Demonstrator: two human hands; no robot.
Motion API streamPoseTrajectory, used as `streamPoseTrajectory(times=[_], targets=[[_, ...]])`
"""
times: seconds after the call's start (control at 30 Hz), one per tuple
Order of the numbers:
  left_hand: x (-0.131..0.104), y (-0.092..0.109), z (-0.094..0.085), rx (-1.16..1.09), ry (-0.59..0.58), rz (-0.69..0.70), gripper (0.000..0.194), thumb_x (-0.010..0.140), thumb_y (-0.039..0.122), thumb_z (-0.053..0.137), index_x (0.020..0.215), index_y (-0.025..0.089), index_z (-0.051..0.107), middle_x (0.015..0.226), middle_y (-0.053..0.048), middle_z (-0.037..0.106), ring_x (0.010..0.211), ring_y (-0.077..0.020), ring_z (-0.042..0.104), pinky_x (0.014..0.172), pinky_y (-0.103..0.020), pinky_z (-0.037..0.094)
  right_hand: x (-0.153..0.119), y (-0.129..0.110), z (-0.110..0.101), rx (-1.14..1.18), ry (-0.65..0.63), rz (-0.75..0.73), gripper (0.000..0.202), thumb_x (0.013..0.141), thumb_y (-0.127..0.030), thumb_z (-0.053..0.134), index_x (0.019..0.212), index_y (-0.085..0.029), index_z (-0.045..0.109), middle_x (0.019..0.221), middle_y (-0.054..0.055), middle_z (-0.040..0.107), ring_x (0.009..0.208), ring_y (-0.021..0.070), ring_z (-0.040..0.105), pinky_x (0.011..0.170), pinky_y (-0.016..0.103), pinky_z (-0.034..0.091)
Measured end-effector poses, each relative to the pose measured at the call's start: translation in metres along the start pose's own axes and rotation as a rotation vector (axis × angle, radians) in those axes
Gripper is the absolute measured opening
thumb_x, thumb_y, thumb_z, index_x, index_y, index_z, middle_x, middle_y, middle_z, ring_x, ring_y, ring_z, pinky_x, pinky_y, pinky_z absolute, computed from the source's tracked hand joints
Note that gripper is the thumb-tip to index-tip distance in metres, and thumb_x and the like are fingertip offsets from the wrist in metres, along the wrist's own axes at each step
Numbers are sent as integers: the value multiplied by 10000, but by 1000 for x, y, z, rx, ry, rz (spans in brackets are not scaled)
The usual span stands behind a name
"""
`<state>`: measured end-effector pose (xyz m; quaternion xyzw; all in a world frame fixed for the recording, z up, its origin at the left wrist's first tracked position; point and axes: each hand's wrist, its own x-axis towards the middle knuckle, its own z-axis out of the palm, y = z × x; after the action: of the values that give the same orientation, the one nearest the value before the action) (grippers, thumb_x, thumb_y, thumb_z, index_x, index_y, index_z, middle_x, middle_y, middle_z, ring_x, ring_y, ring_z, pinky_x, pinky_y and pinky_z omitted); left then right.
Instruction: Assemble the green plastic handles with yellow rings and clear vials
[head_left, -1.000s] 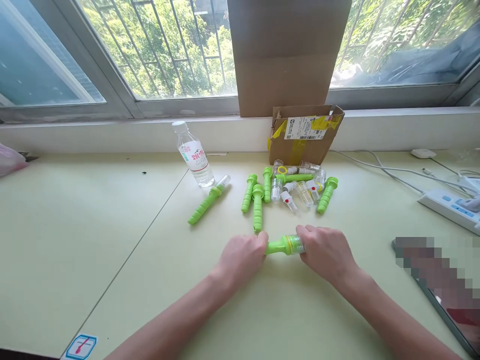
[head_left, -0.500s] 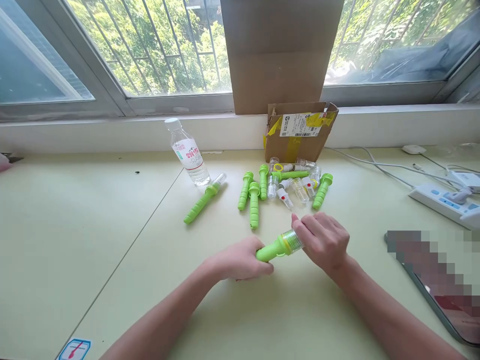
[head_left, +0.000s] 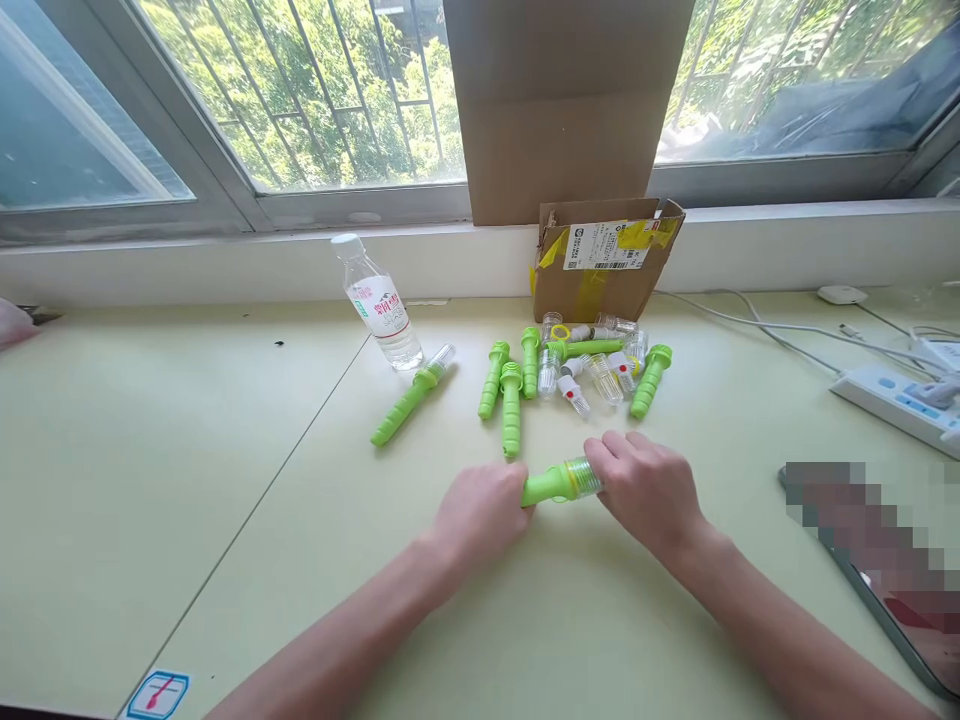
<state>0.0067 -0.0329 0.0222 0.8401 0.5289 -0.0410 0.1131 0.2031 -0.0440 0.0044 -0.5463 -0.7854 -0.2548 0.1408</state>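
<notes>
My left hand (head_left: 484, 510) is closed around the ribbed green plastic handle (head_left: 546, 486), whose lower end is hidden in the fist. At its other end, my right hand (head_left: 646, 490) grips the clear threaded cap (head_left: 585, 478), which meets the handle at a yellow ring. The joined piece lies nearly level above the table. Beyond my hands are several loose green handles (head_left: 511, 410), along with clear caps (head_left: 602, 378) and small clear-and-white inserts with red dots (head_left: 574, 396). Off to the left rests a green handle with a clear cap fitted (head_left: 412, 398).
A water bottle (head_left: 381, 310) stands at the back left. Against the sill, an open cardboard box (head_left: 592, 290) has its flap raised. On the right are a power strip (head_left: 892, 400), cables (head_left: 772, 323) and a phone (head_left: 862, 570). A sticker (head_left: 157, 694) marks the front left.
My left hand has turned, its back now upward, and the handle is more level. My right hand stays on the cap. The view has shifted slightly.
</notes>
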Motion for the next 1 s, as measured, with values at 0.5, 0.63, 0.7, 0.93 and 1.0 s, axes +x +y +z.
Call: streamPoseTrajectory(times=[0.5,0.63,0.7,0.93,1.0], targets=[[-6,-2,-23,-661,-476,21,176,746,265,459,590,194,419,488,28,472,439,-130,493,434,-225,335,6,4,1,9,440,-101,252,772,-100,639,588,-191,493,499,-51,478,529,113,343,545,259,237],[-8,-1,-23,-852,-639,-4,239,707,315,510,548,195,378,459,55,386,385,-83,357,391,-219,284,7,7,-4,19,506,-147,233,774,-135,687,622,-194,521,493,-59,452,549,112,329,560,258,248],[-9,2,-15,-855,-489,-39,200,679,262,485,572,201,327,492,65,324,413,-73,302,385,-216,226,7,8,-2,11,450,-128,264,785,-135,668,592,-189,496,501,-53,455,554,115,319,554,262,236],[-10,8,-1,-615,-253,-66,198,653,195,426,551,194,256,493,52,268,426,-73,244,376,-230,167,5,7,-4,-43,289,-124,244,684,12,570,568,-183,477,514,-37,485,541,128,312,524,272,161],[-9,9,-3,-502,-189,-56,204,670,191,436,535,188,283,482,46,311,423,-76,264,382,-236,161,4,6,-8,-52,249,-118,241,648,26,552,558,-184,474,502,-32,479,529,131,316,520,274,143]])
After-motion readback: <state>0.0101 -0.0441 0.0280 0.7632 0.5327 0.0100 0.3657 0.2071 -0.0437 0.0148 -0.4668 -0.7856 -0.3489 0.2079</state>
